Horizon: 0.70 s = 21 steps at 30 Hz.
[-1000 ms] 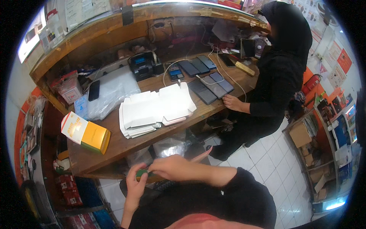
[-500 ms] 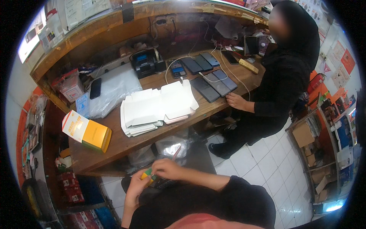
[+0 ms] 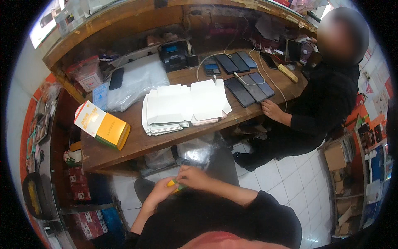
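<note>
Low over my lap, both hands are closed on a small yellow-and-green carton [image 3: 171, 183], mostly hidden by my fingers. My left hand [image 3: 159, 191] grips it from the left side. Bent over its upper right part, the fingers of my right hand [image 3: 194, 177] pinch at its edge. On the wooden table [image 3: 137, 146] before me lies a stack of flat white die-cut cardboard sheets [image 3: 186, 103]. To their left, a folded yellow-and-white box [image 3: 111, 129] with a green lower edge rests near the table's front.
Several phones [image 3: 236, 92] with white cables lie at the table's right, where a person in black [image 3: 331, 95] stands with one hand at the table edge. A plastic-wrapped stack [image 3: 139, 85] bears another phone [image 3: 116, 78]. Behind sits a black label printer [image 3: 176, 56]. Shelves flank both sides.
The view has shifted, so the table and the person in black sit further right. My hands have stayed on the yellow-and-green carton; the right fingers have moved slightly over it.
</note>
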Available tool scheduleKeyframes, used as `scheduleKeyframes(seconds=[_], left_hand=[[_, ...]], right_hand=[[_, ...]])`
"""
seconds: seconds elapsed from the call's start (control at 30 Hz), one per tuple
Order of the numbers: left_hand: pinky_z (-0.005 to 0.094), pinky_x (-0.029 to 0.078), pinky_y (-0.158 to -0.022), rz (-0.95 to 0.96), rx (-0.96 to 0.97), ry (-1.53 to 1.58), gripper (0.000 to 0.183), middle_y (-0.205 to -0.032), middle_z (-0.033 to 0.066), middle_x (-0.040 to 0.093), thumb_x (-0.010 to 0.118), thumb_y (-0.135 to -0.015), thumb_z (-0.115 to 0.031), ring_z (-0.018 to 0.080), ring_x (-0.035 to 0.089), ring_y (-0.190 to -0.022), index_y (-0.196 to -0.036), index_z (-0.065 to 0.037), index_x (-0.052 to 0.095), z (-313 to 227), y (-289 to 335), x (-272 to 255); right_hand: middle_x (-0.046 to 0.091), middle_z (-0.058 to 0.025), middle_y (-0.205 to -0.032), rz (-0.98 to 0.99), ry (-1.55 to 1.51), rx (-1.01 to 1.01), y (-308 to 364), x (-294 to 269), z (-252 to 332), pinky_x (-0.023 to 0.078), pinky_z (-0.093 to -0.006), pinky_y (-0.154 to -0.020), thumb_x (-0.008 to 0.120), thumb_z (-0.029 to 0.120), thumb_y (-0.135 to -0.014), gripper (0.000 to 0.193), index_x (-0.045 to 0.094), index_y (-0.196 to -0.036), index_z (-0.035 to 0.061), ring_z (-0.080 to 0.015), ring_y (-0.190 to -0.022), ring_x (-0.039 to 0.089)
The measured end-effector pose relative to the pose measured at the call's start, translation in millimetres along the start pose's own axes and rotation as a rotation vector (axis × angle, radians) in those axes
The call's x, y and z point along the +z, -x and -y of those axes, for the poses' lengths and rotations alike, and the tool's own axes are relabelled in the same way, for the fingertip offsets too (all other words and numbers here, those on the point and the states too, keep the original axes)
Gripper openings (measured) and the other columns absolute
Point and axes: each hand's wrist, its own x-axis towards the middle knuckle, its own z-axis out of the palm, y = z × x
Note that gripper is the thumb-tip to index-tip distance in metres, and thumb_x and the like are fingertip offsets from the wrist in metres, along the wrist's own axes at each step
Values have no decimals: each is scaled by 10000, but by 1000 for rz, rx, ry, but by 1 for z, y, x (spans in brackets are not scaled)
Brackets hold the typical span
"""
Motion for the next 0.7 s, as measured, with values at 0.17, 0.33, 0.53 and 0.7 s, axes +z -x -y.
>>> scheduleKeyframes(seconds=[0.17,0.33,0.53,0.7], left_hand=[[246,461,-690,48,-27,-61,303,-872,24,644,670,-872,-175,91,567,-765,-1127,-13,642,11,-4,-4],[253,487,-708,-117,22,-171,429,-931,26,656,695,-884,-196,93,591,-800,-1245,-18,545,15,3,-7],[274,514,-800,6,-68,274,413,-1093,57,610,630,-926,-231,119,591,-930,-1277,-47,511,17,21,-25],[317,487,-927,-325,167,767,354,-1195,90,584,500,-988,-105,168,604,-1048,-1328,-24,446,12,4,3]], right_hand=[[607,-91,-941,19,-43,7,2,10,-5,484,-395,-780,650,167,-872,298,548,-1144,97,-287,-870,621],[617,-66,-940,302,-428,142,-12,1,-16,469,-349,-844,591,170,-936,338,486,-1245,81,-170,-919,599],[581,-174,-1158,-212,63,-19,-32,-2,-11,440,-406,-928,549,222,-939,309,573,-1196,52,-325,-1073,561],[535,-179,-1257,-152,158,-173,-17,41,-13,424,-433,-979,559,246,-932,445,508,-1334,63,-359,-1183,508]])
